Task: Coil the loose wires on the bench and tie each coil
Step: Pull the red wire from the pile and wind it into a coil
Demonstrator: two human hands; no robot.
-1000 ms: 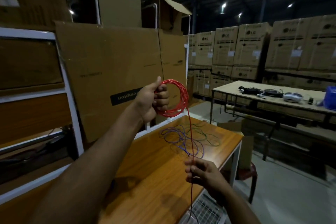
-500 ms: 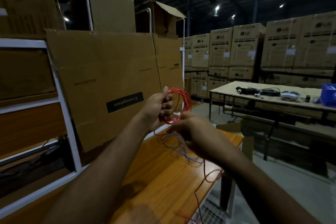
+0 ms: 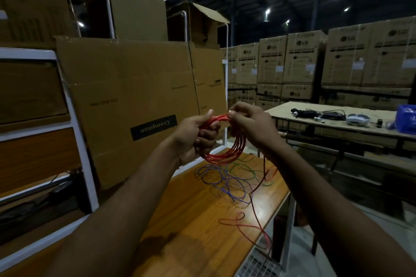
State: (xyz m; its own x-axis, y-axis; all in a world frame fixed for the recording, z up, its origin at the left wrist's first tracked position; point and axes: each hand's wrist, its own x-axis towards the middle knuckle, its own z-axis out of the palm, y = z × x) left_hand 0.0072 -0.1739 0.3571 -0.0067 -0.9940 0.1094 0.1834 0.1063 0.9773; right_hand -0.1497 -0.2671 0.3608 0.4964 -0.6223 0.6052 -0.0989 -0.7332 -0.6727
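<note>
The left hand (image 3: 193, 135) grips a red wire coil (image 3: 234, 146) above the wooden bench (image 3: 191, 231); the right hand (image 3: 252, 126) pinches its top. Blue and green loose wires (image 3: 225, 180) lie below. Cartons (image 3: 272, 63) read "LG"; one box (image 3: 135, 101) says "Crompton" (upside down).

Red coil (image 3: 234, 146): several glossy loops, held upright above the bench (image 3: 193, 227); loose red tail (image 3: 254, 216) trails down across the wood. Blue wire (image 3: 225, 181) and green wire (image 3: 249, 167): uncoiled, tangled together, lying flat at the far end.
</note>
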